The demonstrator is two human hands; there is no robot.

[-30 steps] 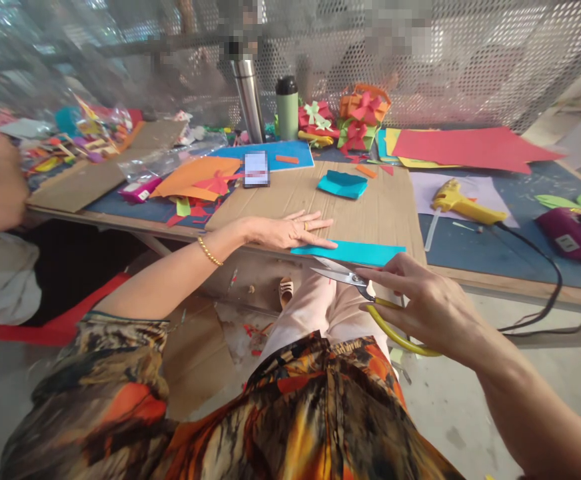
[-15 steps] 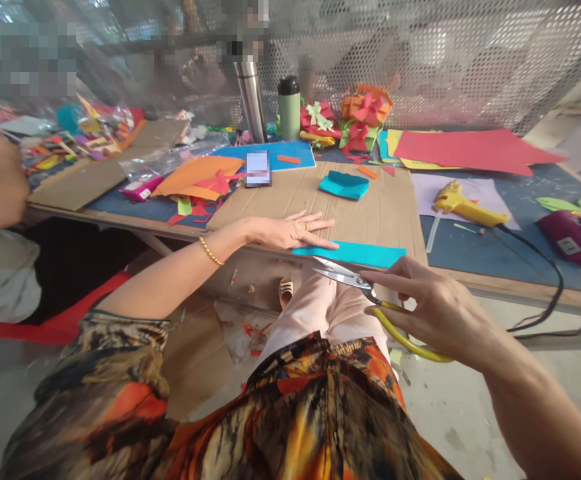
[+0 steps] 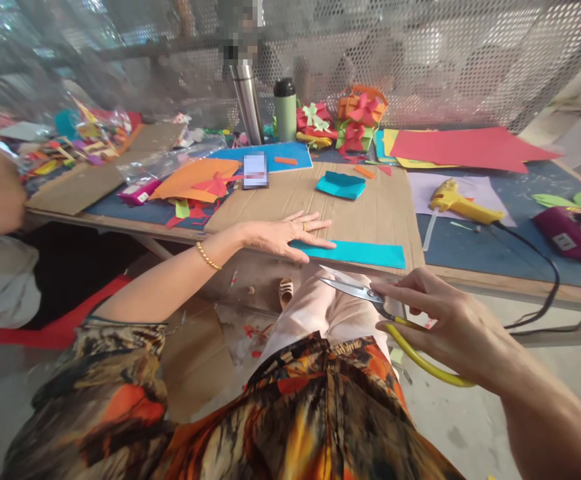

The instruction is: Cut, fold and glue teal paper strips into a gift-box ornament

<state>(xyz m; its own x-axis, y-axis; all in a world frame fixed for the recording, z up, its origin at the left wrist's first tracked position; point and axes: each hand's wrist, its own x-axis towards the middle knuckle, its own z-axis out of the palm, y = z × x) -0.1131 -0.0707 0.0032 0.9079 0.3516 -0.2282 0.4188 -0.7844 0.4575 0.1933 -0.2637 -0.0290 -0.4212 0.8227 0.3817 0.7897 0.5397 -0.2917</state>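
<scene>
Left hand (image 3: 281, 237), spread on the blue strip (image 3: 365, 255), seemingly steadies it; right hand (image 3: 448, 320) grips scissors (image 3: 367, 293) apart from it; cutting would need the blades (image 3: 343, 285) brought closer

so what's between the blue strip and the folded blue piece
In the head view, mostly bare cardboard separates the blue strip from the folded blue piece, with the left hand partly in between.
</scene>
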